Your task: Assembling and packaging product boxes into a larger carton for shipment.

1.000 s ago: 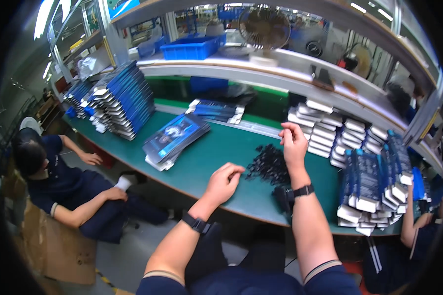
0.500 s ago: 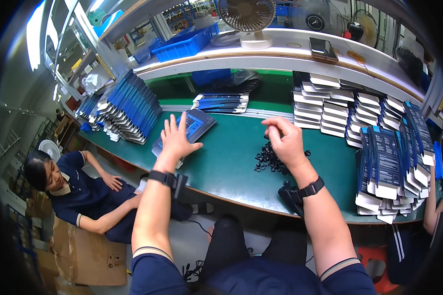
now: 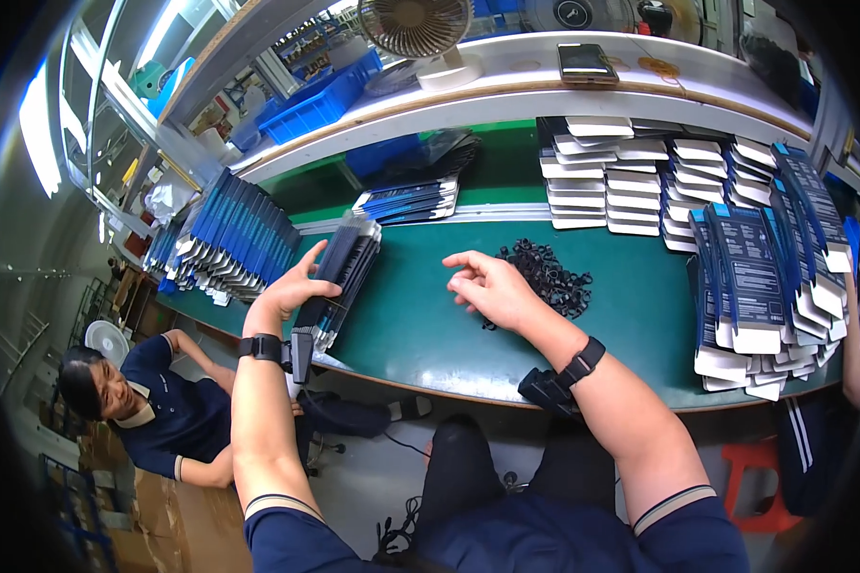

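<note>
My left hand (image 3: pixel 291 288) grips a stack of flat dark cartons (image 3: pixel 352 267) at its left side. The thumb lies across the near face, and the other fingers are partly hidden behind. The stack stands on edge, tilted, on the green table. My right hand (image 3: pixel 492 289) hovers over the table with its index finger stretched out and the others loosely bent. Nothing shows between its fingers. Just beyond and right of it lies a pile of small black clips or rings (image 3: pixel 549 277).
Blue cartons (image 3: pixel 239 229) lean at the far left, with more cartons (image 3: pixel 411 201) at the back. White-ended carton stacks (image 3: pixel 631 196) and printed ones (image 3: pixel 741 272) fill the right. Above runs a shelf (image 3: pixel 506 81) with a fan (image 3: pixel 416 29), blue bin (image 3: pixel 325 100) and phone (image 3: pixel 586 63). A person (image 3: pixel 153 401) sits at left.
My left hand has gone from spread over the flat-lying stack to gripping it, now turned up on edge. My right hand has moved left from the black pile, its fingers loosening.
</note>
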Motion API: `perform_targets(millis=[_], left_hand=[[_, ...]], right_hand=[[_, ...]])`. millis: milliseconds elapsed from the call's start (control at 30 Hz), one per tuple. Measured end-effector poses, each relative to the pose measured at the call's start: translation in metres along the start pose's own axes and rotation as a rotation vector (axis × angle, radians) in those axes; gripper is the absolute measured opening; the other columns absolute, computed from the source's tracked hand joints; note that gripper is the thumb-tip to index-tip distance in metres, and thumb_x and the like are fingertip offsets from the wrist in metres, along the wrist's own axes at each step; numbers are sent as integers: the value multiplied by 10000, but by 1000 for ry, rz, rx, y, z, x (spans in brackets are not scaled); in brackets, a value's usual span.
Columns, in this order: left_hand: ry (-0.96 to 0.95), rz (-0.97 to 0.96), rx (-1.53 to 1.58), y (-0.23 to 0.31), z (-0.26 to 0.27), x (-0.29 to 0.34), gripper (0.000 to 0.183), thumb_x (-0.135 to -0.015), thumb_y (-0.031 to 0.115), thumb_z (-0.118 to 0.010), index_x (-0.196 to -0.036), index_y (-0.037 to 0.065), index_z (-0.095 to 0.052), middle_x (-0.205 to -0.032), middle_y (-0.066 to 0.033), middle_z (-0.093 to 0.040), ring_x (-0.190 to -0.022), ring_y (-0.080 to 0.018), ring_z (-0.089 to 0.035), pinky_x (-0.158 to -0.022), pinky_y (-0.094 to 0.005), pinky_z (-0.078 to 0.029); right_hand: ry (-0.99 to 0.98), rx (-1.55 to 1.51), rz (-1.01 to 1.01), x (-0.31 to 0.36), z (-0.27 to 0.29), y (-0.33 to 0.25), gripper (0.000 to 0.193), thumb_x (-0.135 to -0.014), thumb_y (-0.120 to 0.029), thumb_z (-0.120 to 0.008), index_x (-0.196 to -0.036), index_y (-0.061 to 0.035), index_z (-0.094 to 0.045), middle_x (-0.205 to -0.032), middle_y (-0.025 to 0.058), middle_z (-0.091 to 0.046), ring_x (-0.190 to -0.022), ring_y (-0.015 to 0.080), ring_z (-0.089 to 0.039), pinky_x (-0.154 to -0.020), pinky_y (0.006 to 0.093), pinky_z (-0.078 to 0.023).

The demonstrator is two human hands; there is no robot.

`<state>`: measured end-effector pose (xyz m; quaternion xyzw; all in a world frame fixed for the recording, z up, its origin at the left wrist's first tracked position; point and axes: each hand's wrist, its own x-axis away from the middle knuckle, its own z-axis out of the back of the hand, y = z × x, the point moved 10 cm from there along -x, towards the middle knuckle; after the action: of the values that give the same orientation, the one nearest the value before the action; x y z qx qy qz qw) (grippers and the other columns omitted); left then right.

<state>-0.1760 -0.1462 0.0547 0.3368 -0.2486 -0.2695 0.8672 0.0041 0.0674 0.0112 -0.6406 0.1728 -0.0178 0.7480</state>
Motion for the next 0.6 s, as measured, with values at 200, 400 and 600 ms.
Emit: perform_targets(millis=[200,400,600], left_hand=[[-127,42,750,-5,-42,17,443,-772,190,-690,-1142,-32,-588,-1002,-127,-679,-829,-226,-680,-767,-340,-564],[-177,-82,806,37,-87,17,586,-804,201,-693,-1295,-16,-458,-1136,-125,-616,-937,-195,-644,-808,-315,-547],[3,69,396,25,-73,-10,542,-903,370,-628,-1282,11,-483,-1087,-106,-625,-986,-185,-619,-805,-287,-499]], right_hand=[[-334,-445,-309,13,-72,41,806,-896,-348,-644,-1476,-1,-205,-1162,144,-570,-993,183,-573,-745,297,-543],[-352,-389,-309,18,-72,40,848,-888,-387,-644,-1486,-12,-174,-1286,204,-516,-1149,255,-535,-835,356,-518],[-277,-301,-293,15,-67,42,822,-868,-289,-665,-1474,10,-198,-1353,230,-457,-1146,253,-546,-878,334,-501]])
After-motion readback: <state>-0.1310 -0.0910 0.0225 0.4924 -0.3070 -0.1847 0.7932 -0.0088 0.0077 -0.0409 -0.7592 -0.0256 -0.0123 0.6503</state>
